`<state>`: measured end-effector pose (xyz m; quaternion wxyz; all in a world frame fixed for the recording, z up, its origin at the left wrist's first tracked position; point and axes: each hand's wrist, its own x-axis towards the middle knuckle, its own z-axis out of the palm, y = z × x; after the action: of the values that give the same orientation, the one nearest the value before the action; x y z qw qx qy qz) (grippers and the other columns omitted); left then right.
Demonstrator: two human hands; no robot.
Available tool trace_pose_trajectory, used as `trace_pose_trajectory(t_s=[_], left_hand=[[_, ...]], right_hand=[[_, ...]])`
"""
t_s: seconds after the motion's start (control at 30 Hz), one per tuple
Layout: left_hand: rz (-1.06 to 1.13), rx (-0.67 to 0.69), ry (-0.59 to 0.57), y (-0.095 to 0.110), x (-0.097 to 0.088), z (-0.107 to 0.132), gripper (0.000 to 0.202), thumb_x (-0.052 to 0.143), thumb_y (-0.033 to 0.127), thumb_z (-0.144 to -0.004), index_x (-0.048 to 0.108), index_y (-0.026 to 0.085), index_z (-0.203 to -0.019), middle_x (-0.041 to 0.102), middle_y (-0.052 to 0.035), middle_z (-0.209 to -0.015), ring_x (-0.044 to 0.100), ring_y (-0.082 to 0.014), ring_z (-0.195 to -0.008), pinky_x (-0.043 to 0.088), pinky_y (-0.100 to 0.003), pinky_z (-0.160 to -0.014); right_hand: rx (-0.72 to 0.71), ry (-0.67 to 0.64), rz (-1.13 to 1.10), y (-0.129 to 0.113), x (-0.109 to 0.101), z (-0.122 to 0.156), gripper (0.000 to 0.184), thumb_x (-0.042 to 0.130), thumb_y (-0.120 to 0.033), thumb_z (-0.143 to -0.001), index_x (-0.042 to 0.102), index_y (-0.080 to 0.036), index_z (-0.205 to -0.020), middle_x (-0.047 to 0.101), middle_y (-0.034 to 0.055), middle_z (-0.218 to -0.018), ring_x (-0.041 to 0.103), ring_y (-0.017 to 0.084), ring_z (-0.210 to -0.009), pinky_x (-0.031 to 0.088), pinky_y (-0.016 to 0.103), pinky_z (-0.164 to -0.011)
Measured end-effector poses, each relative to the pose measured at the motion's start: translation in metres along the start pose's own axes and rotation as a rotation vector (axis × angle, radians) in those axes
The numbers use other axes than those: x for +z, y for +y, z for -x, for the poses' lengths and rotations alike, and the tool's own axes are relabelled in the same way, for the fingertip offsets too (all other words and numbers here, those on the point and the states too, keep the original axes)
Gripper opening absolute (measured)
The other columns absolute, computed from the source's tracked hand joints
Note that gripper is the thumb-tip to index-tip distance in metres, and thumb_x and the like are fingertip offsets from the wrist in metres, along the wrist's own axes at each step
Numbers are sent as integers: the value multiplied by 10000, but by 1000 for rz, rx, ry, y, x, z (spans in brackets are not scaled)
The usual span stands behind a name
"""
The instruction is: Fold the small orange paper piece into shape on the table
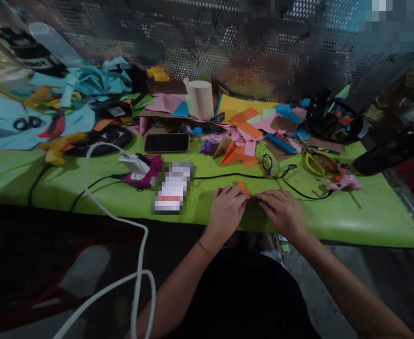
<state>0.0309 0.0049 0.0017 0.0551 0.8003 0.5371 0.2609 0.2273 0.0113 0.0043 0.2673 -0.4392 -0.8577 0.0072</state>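
Note:
My left hand and my right hand lie close together on the green table cover near its front edge. Between their fingertips sits a small orange piece of paper, one pointed corner sticking up. Left fingers pinch that paper; right fingers press down on its other end, slightly blurred. Most of the paper is hidden under the fingers.
A black cable runs just behind my hands to a pink glue gun. Yellow-handled scissors, folded orange paper, a phone, a paper roll and heaps of coloured scraps lie farther back. A white charger cable hangs at left.

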Motion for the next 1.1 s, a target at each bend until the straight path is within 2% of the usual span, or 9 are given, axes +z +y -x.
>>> trace_pose_trajectory(t_s=[0.23,0.4,0.67,0.87,1.1], left_hand=[[-60,26,27,1,0,4,165,607,171,-897,704,264,-993,683,-13,-897,562,-208,-876,364,-387,-809],[-100,38,33,4,1,10,239,560,193,-930,662,288,-1124,673,-20,-927,552,-213,-887,369,-393,-826],[-160,67,7,6,2,16,259,481,249,-977,661,324,-1148,638,-40,-966,539,-206,-923,363,-385,-846],[-170,90,-2,6,0,22,279,444,265,-993,650,326,-1172,649,-40,-1008,536,-194,-912,366,-382,-846],[-187,93,41,6,2,28,271,477,243,-979,648,332,-1170,660,-28,-1059,534,-192,-917,377,-381,-843]], right_hand=[[63,-55,-28,0,6,-8,130,631,-201,-896,704,-218,-1003,725,56,-977,621,246,-918,485,385,-831],[87,-103,-43,3,8,-12,82,635,-181,-879,688,-206,-937,697,58,-924,590,253,-881,475,381,-783],[-33,-130,-13,10,8,-12,108,548,-215,-940,644,-184,-902,652,77,-876,555,252,-830,444,392,-773],[-55,-172,12,15,8,-9,150,527,-279,-964,620,-186,-891,632,71,-856,546,246,-821,430,378,-751],[-96,-142,121,4,7,-3,139,490,-246,-976,610,-188,-936,643,92,-904,549,260,-842,418,382,-751]])
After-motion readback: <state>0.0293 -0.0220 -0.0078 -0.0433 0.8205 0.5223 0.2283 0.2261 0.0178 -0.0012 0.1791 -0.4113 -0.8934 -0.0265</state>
